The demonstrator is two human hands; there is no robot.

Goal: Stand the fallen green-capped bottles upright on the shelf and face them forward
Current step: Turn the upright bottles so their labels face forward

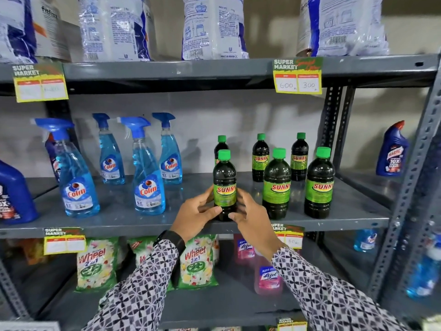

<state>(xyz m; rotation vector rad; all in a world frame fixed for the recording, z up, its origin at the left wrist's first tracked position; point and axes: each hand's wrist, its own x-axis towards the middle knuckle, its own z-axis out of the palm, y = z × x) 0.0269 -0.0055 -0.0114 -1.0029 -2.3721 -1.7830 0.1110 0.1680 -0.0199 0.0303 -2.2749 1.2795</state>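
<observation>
Head view: six green-capped bottles on the middle shelf [124, 211], all upright, none lying down that I can see. Front row: left bottle [224, 187], mid bottle [276, 185], right bottle [319, 185], labels facing fwd. Back row: three more [260, 158], [299, 157], [221, 145], the last mostly hidden behind the front-left one, so its label can't be judged.

Left hand [198, 211] and right hand [253, 216] cup the front-left bottle low down, near the shelf's front edge. Fingers are half-curled on either side of its base; thumbs touch or nearly touch it. A loose steadying hold, not a tight clamp.

Judgement: task looks nearly done. Prob. only a final twist/squaring of this bottle left, then let go. Blue sprays [149, 185] to the left untouched.
</observation>
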